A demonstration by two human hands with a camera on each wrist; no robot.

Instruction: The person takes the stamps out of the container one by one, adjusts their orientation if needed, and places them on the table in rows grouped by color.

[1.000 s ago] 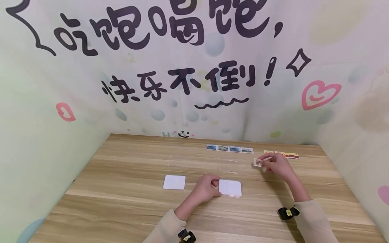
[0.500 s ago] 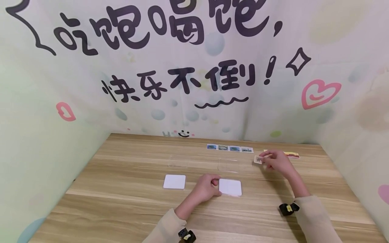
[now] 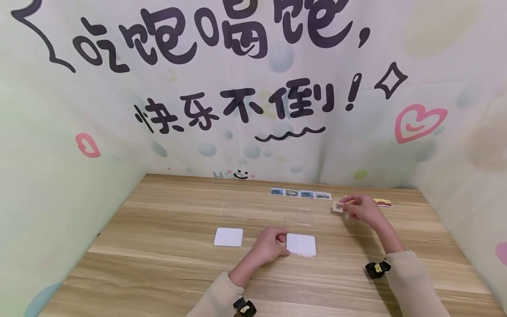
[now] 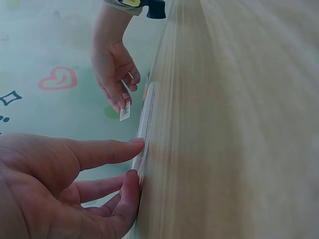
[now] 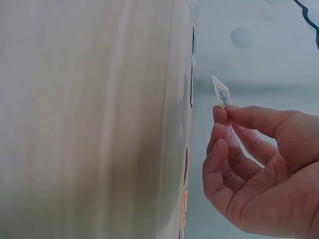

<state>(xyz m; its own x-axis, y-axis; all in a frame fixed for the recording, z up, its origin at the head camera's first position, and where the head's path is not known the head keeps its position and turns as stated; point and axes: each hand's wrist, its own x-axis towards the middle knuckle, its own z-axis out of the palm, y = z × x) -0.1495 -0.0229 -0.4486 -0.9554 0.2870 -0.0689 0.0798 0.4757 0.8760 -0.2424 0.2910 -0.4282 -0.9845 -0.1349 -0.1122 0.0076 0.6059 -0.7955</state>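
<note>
My right hand (image 3: 362,209) pinches a small stamp (image 3: 338,206) between thumb and fingertips, above the back right of the table. In the right wrist view the stamp (image 5: 223,91) shows a white border and a small dark picture. The left hand (image 3: 269,245) lies at the left edge of the right-hand white card (image 3: 302,244), its thumb and finger gripping the near and far left corners. A clear layer shows under that card. Seen from the left wrist, the fingertips (image 4: 132,143) meet the thin edge of the card (image 4: 145,117).
A second white card (image 3: 228,237) lies left of the left hand. Behind the cards lie two clear plastic sheets, one on the left (image 3: 233,210) and one on the right (image 3: 299,215). At the back are a row of blue-green stamps (image 3: 301,194) and a yellow-red strip (image 3: 383,202), partly hidden by the right hand.
The right hand has lifted slightly and moved a little back, carrying the stamp. The left hand stays at the white card.
</note>
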